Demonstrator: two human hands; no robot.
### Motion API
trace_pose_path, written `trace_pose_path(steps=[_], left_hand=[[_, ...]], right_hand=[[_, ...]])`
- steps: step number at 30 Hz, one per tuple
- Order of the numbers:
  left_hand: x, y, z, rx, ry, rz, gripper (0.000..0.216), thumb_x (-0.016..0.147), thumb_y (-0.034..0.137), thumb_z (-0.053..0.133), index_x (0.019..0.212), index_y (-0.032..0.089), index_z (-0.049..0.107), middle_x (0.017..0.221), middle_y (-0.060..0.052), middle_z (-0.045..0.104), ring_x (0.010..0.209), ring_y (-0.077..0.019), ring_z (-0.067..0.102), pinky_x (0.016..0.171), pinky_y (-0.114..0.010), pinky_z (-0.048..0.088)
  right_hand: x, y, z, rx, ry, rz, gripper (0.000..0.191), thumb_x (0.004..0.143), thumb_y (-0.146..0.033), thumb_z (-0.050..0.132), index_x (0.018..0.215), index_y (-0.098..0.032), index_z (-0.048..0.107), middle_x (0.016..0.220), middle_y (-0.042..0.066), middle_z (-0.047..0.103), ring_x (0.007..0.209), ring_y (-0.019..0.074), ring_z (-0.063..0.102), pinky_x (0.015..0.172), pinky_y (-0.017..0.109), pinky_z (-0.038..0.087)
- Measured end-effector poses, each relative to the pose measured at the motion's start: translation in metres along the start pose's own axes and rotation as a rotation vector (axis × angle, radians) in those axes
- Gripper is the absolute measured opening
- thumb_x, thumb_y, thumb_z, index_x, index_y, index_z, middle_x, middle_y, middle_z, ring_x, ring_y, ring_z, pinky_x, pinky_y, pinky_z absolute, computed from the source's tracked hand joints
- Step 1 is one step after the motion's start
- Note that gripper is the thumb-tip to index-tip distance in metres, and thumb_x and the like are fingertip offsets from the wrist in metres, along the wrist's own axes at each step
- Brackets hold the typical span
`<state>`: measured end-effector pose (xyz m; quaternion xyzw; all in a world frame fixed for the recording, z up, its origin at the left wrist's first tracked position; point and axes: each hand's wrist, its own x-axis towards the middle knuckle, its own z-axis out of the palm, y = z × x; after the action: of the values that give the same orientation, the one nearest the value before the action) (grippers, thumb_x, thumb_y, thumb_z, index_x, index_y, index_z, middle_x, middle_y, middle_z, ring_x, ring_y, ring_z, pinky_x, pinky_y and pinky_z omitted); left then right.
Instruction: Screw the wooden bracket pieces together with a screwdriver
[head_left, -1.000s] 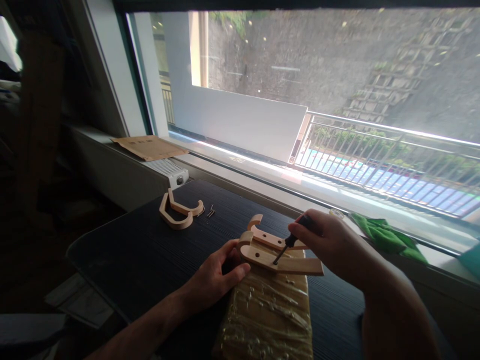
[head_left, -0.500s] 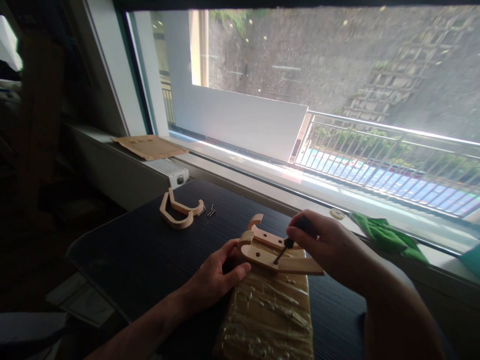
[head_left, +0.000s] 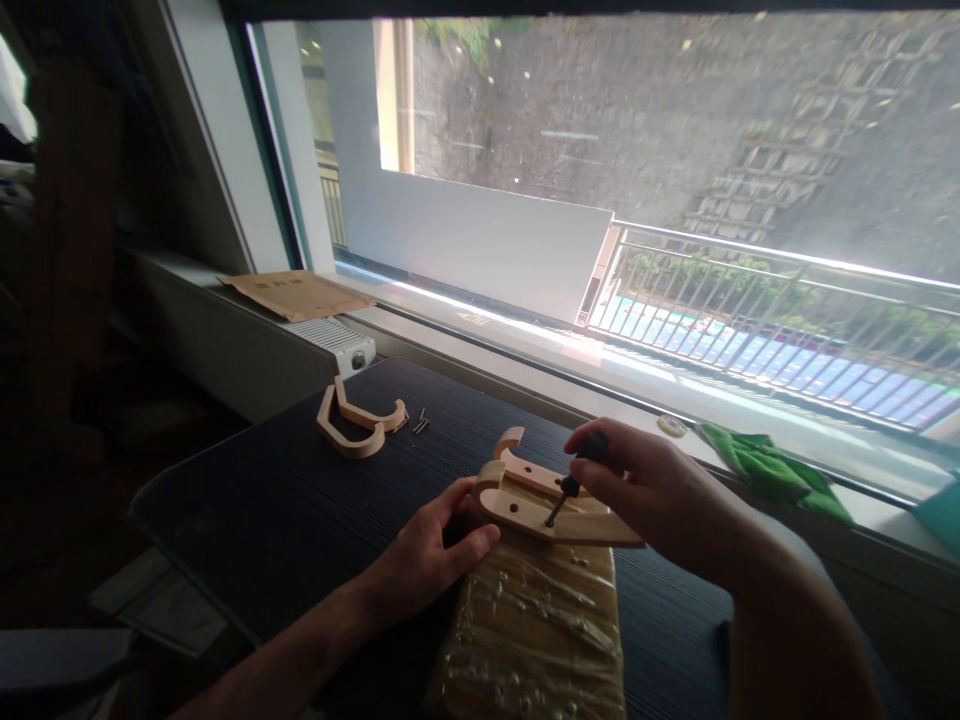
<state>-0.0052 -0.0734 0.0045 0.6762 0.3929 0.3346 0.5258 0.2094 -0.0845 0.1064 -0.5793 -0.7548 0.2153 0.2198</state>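
My right hand (head_left: 637,475) grips the black handle of a screwdriver (head_left: 568,489), tilted with its tip in a hole of the nearer wooden hook (head_left: 589,530). That hook is pale, with a curled end on the left and a second, bare hole. It lies across a parcel-like block (head_left: 544,625) wrapped in shiny brown tape. Behind it, a second wooden hook (head_left: 529,468) with holes lies alongside, partly hidden by my right hand. My left hand (head_left: 442,545) closes around the hook's curled end, its thumb by the block's left edge; its other fingertips are partly hidden.
Two more wooden hooks (head_left: 352,443) lie on the dark table (head_left: 255,500), next to several loose screws (head_left: 421,422). On the sill are a green cloth (head_left: 772,470), a roll of tape (head_left: 671,427) and a brown envelope (head_left: 296,292). A large window stands behind.
The screwdriver handle and my right hand have shifted slightly left, with the fingers turned a little around the handle. The tip stays in the same hole; my left hand keeps its place.
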Motion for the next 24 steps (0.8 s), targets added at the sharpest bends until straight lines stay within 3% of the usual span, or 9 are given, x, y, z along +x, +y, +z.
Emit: trace_pose_path(steps=[3,11,18,24], left_hand=[[-0.001,0.0,0.0,-0.009,0.004,0.002,0.03,0.081,0.027,0.053,0.109,0.016,0.05,0.084,0.0,0.06,0.084,-0.0171,0.055,0.079,-0.025,0.043],[0.0,-0.002,0.0,-0.01,-0.01,0.003,0.028,0.081,0.027,0.053,0.108,0.017,0.05,0.084,0.0,0.06,0.083,-0.0177,0.055,0.078,-0.027,0.044],[0.0,-0.002,0.0,-0.014,-0.009,0.001,0.029,0.082,0.028,0.052,0.109,0.017,0.049,0.088,-0.002,0.062,0.088,-0.0196,0.057,0.08,-0.028,0.044],[-0.001,0.001,0.0,0.0,0.002,-0.001,0.029,0.08,0.028,0.053,0.107,0.017,0.051,0.083,-0.001,0.061,0.083,-0.0179,0.056,0.077,-0.026,0.044]], right_hand=[[-0.002,-0.001,0.0,0.002,-0.011,-0.006,0.019,0.084,-0.04,0.046,0.086,-0.025,0.057,0.074,-0.002,0.061,0.064,0.0124,0.052,0.054,0.024,0.038],[0.008,0.009,0.007,-0.201,0.175,0.045,0.035,0.08,-0.052,0.045,0.064,-0.021,0.046,0.054,-0.004,0.048,0.049,0.0109,0.039,0.045,0.024,0.029],[0.006,0.006,0.006,-0.089,0.147,-0.005,0.017,0.08,-0.039,0.049,0.08,-0.023,0.052,0.065,-0.002,0.059,0.059,0.0132,0.051,0.052,0.025,0.035],[0.007,0.008,0.006,-0.122,0.161,0.034,0.019,0.08,-0.042,0.049,0.076,-0.023,0.053,0.064,-0.002,0.059,0.056,0.0134,0.05,0.05,0.025,0.033]])
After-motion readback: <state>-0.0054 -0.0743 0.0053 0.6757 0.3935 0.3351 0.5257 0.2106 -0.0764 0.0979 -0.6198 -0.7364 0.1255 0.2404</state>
